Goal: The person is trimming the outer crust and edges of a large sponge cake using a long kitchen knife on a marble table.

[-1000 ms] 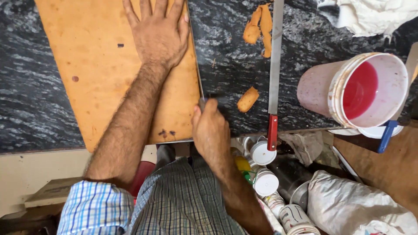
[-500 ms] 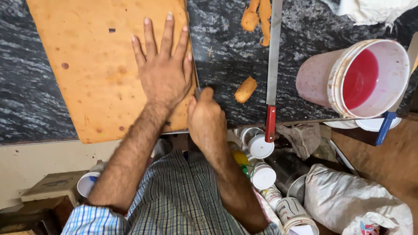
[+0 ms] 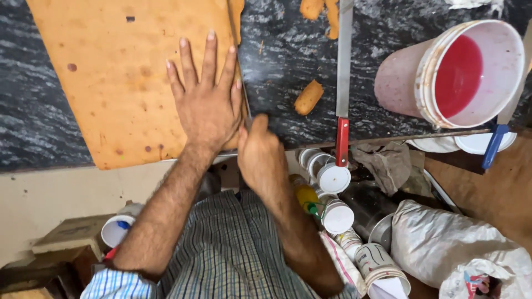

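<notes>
Head view: left hand [image 3: 208, 111] lay flat, fingers spread, on sponge slab [image 3: 127, 72]; right hand [image 3: 260, 158] gripped blade at slab edge. Trimmings [image 3: 308, 97] already on table [image 3: 288, 50]; edge trim unfinished.

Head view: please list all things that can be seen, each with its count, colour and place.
cake slab: one, orange-brown, flat on the dark stone counter, left.
cake offcuts: one near centre, more at top edge, orange-brown.
long knife: one, steel blade, red handle, right of centre.
bucket: one, white, red liquid inside, right.
cups: several, white, below counter edge.
sacks: white, lower right.
left hand: flat on slab's right edge.
right hand: at counter edge, closed on a thin blade.
</notes>
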